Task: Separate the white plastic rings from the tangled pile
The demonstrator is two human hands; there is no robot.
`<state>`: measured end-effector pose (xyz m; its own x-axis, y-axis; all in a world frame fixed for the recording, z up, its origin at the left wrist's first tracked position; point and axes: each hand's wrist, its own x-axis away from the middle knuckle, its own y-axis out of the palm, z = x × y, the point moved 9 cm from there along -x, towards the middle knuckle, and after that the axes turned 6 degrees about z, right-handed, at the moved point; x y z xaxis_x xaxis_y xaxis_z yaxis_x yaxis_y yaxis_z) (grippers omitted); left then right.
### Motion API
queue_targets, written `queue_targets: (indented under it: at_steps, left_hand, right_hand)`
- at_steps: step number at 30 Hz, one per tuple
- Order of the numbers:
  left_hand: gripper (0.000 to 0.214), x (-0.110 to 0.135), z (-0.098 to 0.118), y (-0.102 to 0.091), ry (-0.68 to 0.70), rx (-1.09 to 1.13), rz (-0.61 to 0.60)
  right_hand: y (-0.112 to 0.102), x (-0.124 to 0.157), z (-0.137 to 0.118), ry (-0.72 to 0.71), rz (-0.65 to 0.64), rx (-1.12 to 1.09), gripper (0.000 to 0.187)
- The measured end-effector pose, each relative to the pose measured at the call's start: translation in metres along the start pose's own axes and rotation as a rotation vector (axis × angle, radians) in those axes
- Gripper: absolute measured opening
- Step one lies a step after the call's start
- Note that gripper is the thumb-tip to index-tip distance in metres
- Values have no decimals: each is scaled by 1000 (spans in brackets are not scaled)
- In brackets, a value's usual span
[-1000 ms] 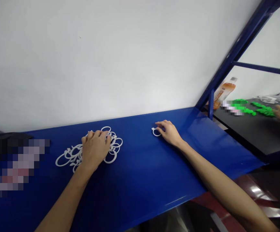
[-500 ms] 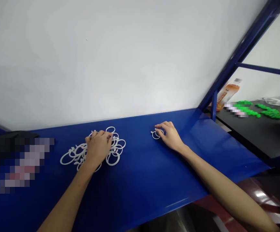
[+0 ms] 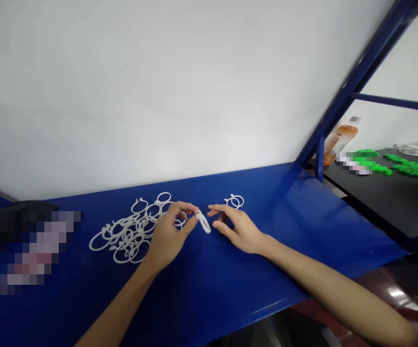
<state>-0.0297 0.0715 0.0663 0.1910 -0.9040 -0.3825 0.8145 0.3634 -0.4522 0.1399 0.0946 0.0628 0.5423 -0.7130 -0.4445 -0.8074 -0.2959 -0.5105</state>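
A thin white ring [image 3: 204,222], seen nearly edge-on, is between the two hands, pinched at its upper end by the thumb and forefinger of the left hand [image 3: 171,231]. That pinch covers little of the ring, so it could swing or slip if it were knocked or the fingers loosened. At the ring's 3 o'clock, just beside it, the right hand [image 3: 235,226] grasps nothing, thumb and fingers parted; badly timed closing could miss the rim or push it out of the pinch. Toward 2 o'clock, beyond that hand's fingers, two overlapping white rings [image 3: 231,200] lie on the blue table [image 3: 194,294]; a trailing knuckle might scatter them. At 9 o'clock, partly hidden by the left hand, spreads a heap of white rings [image 3: 137,231]. Their knobbed ends overlap, so lifting one could drag others along. Farther off, toward 2 o'clock, a bottle [image 3: 341,142] stands well apart and poses little risk.
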Motion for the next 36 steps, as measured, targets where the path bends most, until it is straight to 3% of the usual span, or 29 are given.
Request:
queue_targets:
  at_steps: [3,5,9,14,16,21,28,32,36]
  left_hand:
    - [10,12,7,26,37,73,-106]
    - [7,16,14,33,86,46,-119]
    - [15,18,30,29,203,-34,-97]
    - [7,18,34,25,304,-83,-66]
    - [2,17,33,25,330,-100,-37]
    - [15,17,28,26,338,-139,-1]
    - [22,23,34,25,405,-99,22]
    - [25,24,30,28,418,-129,-59]
    - [9,17,16,34,423,-330,-152]
  right_hand:
    - [10,3,5,83,-49,-134,26]
    - [12,3,11,110,-65,-140,17]
    - [4,0,17,66,-36,-33,19]
    - [-5,0,6,-135,3,108,23]
    - [-3,2,0,-200,-34,146,26]
    - [9,7,-7,-257,-155,271,34]
    - [12,14,-20,-351,-146,317,36]
    - [19,19,-23,-411,-152,403,37]
    - [22,14,-8,-331,-186,478,36]
